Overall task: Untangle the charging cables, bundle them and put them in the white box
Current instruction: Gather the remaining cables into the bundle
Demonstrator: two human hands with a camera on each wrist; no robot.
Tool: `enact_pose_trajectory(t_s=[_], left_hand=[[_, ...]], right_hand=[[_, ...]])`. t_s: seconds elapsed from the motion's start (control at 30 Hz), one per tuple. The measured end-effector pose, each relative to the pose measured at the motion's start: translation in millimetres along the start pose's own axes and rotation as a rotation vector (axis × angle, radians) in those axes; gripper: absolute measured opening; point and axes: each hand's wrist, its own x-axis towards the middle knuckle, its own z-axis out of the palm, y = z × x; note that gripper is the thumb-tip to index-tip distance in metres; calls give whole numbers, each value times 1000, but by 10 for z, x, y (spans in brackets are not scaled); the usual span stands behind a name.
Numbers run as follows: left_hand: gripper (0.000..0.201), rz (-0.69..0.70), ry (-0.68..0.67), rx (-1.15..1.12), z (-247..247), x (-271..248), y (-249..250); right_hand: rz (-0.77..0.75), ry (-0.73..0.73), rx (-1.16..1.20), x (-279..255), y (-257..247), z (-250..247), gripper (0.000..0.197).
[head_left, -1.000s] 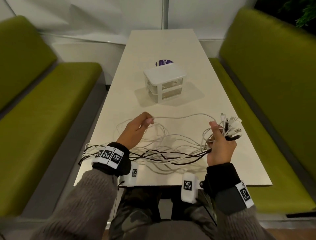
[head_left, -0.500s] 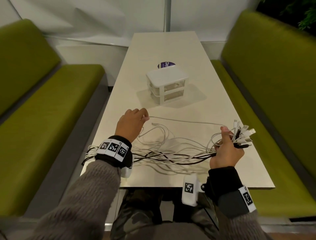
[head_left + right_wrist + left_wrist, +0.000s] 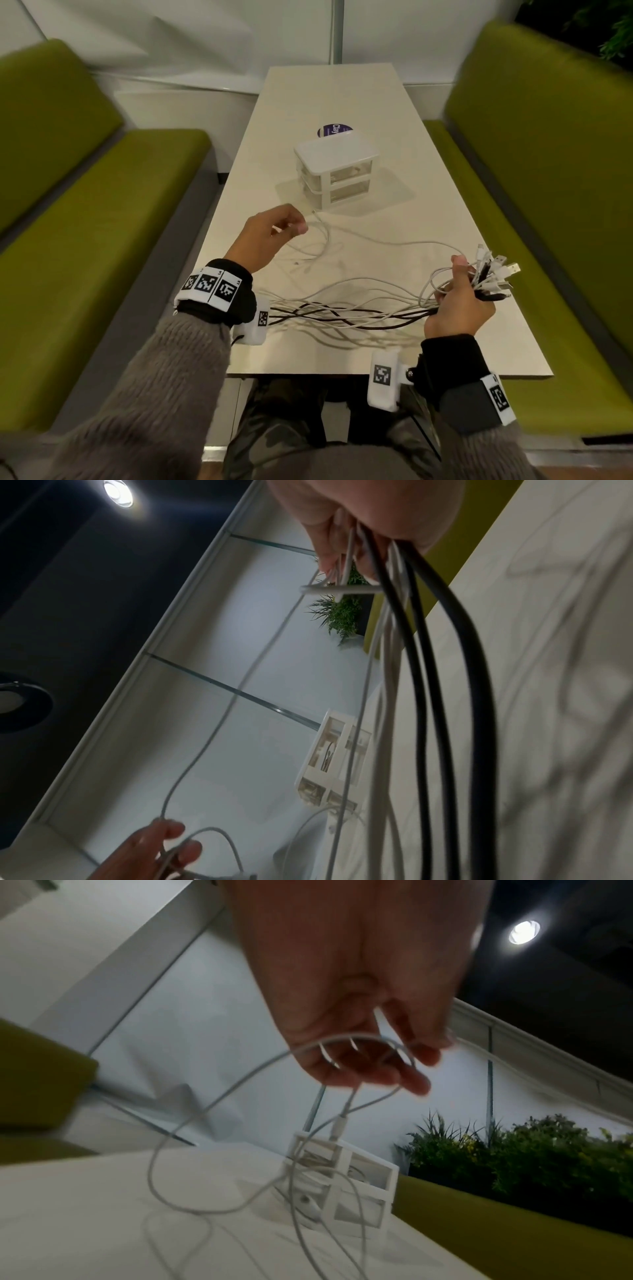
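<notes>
Several white and black charging cables (image 3: 342, 310) lie tangled across the near part of the table. My right hand (image 3: 457, 301) grips their gathered ends, and the plugs (image 3: 495, 275) fan out past my fingers (image 3: 329, 558). My left hand (image 3: 270, 236) is raised above the table and pinches one thin white cable (image 3: 376, 240) (image 3: 240, 1080), which runs across to my right hand. The white box (image 3: 334, 171) (image 3: 342, 1180) (image 3: 334, 758), a small two-tier drawer unit, stands farther back in the middle of the table, its drawers closed.
A round purple sticker (image 3: 334, 130) lies on the table (image 3: 462, 212) behind the box. Green benches (image 3: 102, 212) flank the table on both sides. White wall panels close off the far end. Plants (image 3: 514, 1153) stand behind the right bench.
My left hand has moved up and away from my right, drawing the thin white cable out longer. My right hand has shifted a little to the right with the plug ends.
</notes>
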Motion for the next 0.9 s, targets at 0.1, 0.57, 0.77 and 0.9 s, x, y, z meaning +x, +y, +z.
enact_pose_trajectory(t_s=[0.1, 0.57, 0.77, 0.9], left_hand=[[13, 71, 24, -3, 132, 5, 73], [14, 164, -7, 279, 264, 142, 76], [27, 137, -131, 373, 286, 187, -63], [34, 126, -144, 312, 345, 220, -70]], right_hand=[[-6, 6, 3, -14, 9, 8, 30], [-24, -2, 12, -9, 15, 13, 45], [-15, -4, 11, -10, 14, 18, 40], [-6, -4, 7, -26, 2, 30, 23]])
